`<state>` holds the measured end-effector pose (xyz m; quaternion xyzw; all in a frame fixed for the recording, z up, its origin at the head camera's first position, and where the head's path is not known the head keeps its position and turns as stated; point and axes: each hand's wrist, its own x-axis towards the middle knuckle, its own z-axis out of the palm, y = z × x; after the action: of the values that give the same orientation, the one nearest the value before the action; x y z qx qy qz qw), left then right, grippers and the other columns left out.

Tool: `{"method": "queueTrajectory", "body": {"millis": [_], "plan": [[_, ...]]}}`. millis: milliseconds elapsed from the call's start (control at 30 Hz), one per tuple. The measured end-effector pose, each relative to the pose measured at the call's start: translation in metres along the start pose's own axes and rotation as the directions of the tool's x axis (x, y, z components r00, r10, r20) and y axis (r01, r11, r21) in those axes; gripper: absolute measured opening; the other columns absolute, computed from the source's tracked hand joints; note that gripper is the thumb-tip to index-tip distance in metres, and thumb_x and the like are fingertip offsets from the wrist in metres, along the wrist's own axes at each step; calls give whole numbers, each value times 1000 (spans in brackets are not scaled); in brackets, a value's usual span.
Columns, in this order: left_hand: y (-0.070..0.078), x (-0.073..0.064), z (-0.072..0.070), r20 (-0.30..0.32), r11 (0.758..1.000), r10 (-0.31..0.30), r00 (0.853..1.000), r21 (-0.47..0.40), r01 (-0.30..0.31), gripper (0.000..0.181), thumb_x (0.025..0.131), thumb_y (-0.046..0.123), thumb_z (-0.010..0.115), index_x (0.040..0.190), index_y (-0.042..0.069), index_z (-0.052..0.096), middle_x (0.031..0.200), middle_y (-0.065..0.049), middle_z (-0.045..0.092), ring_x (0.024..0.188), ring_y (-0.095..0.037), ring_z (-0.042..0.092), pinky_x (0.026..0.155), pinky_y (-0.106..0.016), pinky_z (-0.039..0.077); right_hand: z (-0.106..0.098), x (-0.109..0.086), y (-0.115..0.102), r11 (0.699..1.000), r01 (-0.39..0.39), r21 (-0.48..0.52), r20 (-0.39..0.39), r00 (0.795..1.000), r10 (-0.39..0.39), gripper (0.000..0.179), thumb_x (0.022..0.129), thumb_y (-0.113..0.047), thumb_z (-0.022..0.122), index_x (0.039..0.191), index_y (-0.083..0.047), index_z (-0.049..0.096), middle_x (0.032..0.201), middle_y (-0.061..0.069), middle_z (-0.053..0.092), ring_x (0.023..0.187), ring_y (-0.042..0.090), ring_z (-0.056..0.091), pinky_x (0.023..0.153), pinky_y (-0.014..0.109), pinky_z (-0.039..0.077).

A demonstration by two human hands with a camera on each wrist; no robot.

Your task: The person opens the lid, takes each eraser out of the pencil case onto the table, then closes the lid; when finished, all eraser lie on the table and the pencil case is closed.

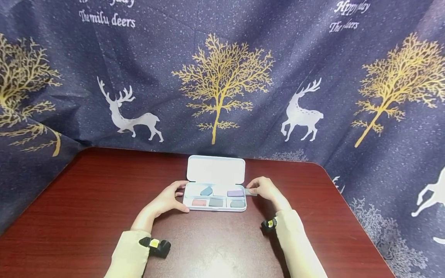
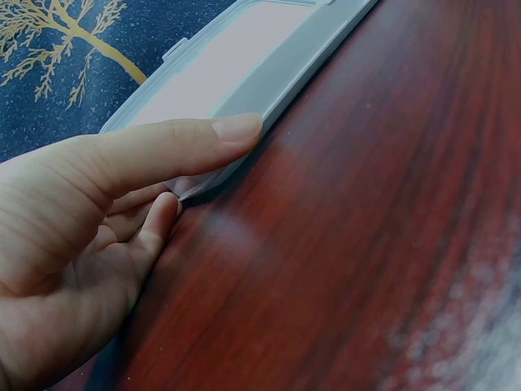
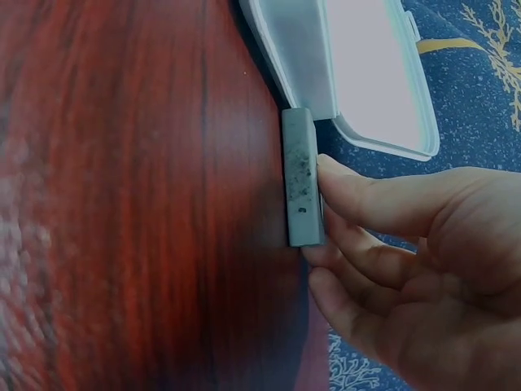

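A white hinged case (image 1: 214,209) lies on the table with its lid (image 1: 216,170) raised at the back. In its compartments sit a blue eraser (image 1: 206,191), a purple eraser (image 1: 235,193), a pink eraser (image 1: 199,202) and two grey-green ones along the front. My left hand (image 1: 170,199) grips the left end of the case, thumb along the front edge and fingers curled at the far side. At the right end, my right hand (image 1: 265,188) pinches a grey block-shaped eraser (image 3: 301,179) with dark smudges, its tip right at the case's wall.
A reddish-brown wooden table (image 1: 104,200) carries the case near its back edge. Behind hangs a dark blue cloth (image 1: 167,96) printed with deer and trees. Black camera straps (image 1: 155,247) sit on both wrists, over pale sleeves.
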<state>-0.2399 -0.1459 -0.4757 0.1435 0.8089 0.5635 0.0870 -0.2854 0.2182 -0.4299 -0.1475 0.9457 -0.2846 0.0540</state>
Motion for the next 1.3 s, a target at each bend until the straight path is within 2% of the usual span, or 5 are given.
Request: {"method": "queueTrajectory", "body": {"millis": [267,467,833,967,1300], "plan": [[0,0,-1,2,1000,6,1000,-5,-6,95,59,1,90,140,-7,40,135,-30,45,121,-46,52,104,-50,49,0,0,-1,1000,8,9,2,1000,-8,12,81,-3,72,93,-1,74,90,11,73,80,17,62,70,29,53],[-1,1,-2,2,1000,7,1000,-6,-7,95,59,1,90,140,-7,40,135,-30,44,122,-46,51,105,-50,48,-1,-1,-3,999,47,19,-36,998,-47,13,82,-3,71,94,0,72,92,13,73,86,23,66,75,33,55],[0,0,0,2,1000,6,1000,-2,-6,96,60,2,89,141,-8,40,135,-30,44,122,-46,52,103,-47,50,-2,1,-39,991,89,105,-163,984,-71,14,83,-2,70,97,1,72,93,14,73,88,26,68,83,41,57],[1,-1,-1,1,1000,3,1000,-5,-3,96,60,2,89,141,-7,39,136,-30,44,122,-46,52,104,-48,50,4,4,-56,988,89,123,-145,987,-71,18,82,-2,70,100,0,71,96,14,72,89,27,68,82,41,58],[0,0,-1,5,1000,6,1000,-11,-6,96,59,1,90,140,-8,39,135,-30,44,122,-46,52,103,-48,50,29,12,-90,960,216,177,-66,976,-207,23,81,0,70,104,4,69,103,18,71,98,33,65,89,45,56]]}}
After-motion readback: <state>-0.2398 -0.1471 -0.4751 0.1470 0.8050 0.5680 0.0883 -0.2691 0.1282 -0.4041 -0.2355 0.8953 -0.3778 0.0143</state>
